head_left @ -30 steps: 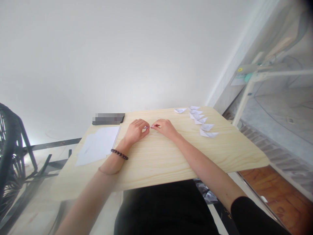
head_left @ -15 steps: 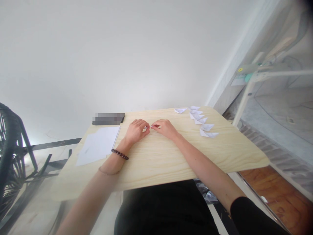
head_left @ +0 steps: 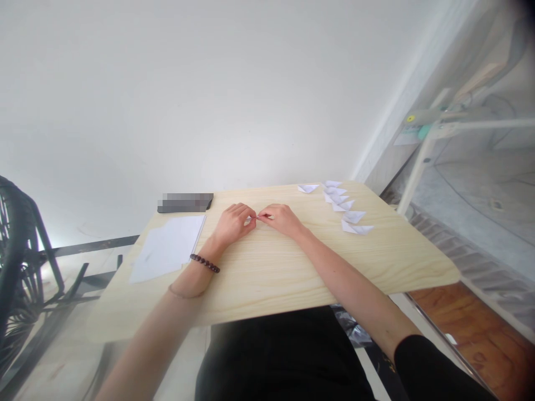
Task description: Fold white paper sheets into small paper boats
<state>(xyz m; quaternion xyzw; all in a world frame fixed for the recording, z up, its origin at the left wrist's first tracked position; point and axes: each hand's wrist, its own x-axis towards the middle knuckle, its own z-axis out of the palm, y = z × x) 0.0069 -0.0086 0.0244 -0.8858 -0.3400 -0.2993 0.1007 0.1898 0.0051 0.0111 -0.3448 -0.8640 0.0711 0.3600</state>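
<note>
My left hand [head_left: 234, 223] and my right hand [head_left: 281, 218] meet fingertip to fingertip above the middle of the table. Both are closed in a pinch on a small folded piece of white paper [head_left: 249, 219]. Fingers cover most of that piece, so its shape is hard to make out. To the right of my right hand stand several folded paper boats [head_left: 343, 205], strung out in a slanting row. One more paper boat [head_left: 308, 189] sits apart, near the back edge.
A stack of white paper sheets [head_left: 167, 248] lies left of my left wrist on the wooden table [head_left: 267, 278]. Behind it, by the wall, is a dark flat object [head_left: 184, 204], partly blurred out. A white metal frame [head_left: 422, 161] rises beyond the table's right side.
My fingertips have drawn slightly closer together, with my right hand shifting a little to the left. The boats and sheets stay where they were.
</note>
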